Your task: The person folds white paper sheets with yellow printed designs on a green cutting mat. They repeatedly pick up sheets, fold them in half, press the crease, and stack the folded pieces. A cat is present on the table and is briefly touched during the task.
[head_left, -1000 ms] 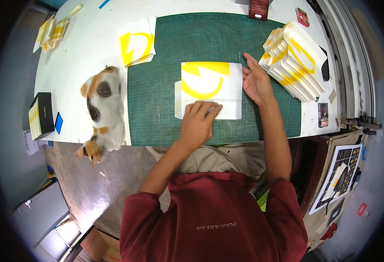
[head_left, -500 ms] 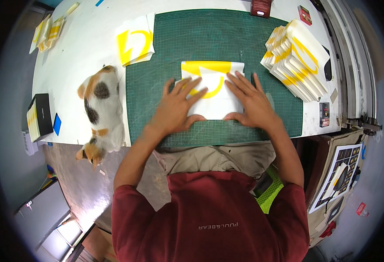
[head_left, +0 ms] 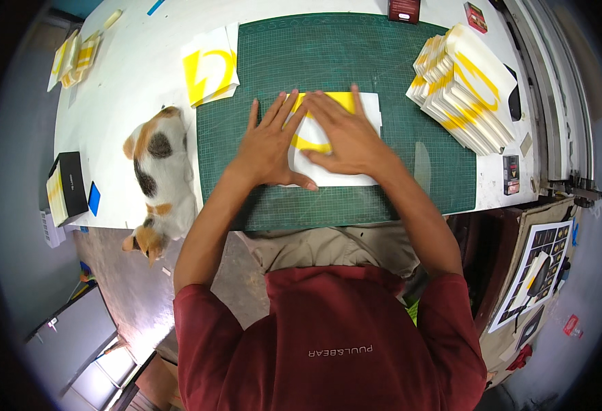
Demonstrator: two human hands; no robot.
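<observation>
A folded sheet of white paper (head_left: 371,113) with a yellow print lies flat on the green cutting mat (head_left: 301,55). My left hand (head_left: 266,147) rests over its left edge, fingers spread and thumb out along the lower edge. On the middle of the sheet lies my right hand (head_left: 345,140), its palm down and fingers stretched toward the top. The fingertips of both hands nearly meet at the yellow band. Much of the print is hidden under them.
Right of the mat's middle leans a stack of folded yellow-and-white papers (head_left: 462,96). More printed sheets (head_left: 208,68) lie at the mat's upper left corner. A calico cat (head_left: 160,161) lies along the left side. A black box (head_left: 71,185) holds similar papers; a small dark box (head_left: 511,175) stands right.
My right hand has slid left and up across the paper, toward my left hand. My left hand has moved slightly left and up, with its fingers still spread.
</observation>
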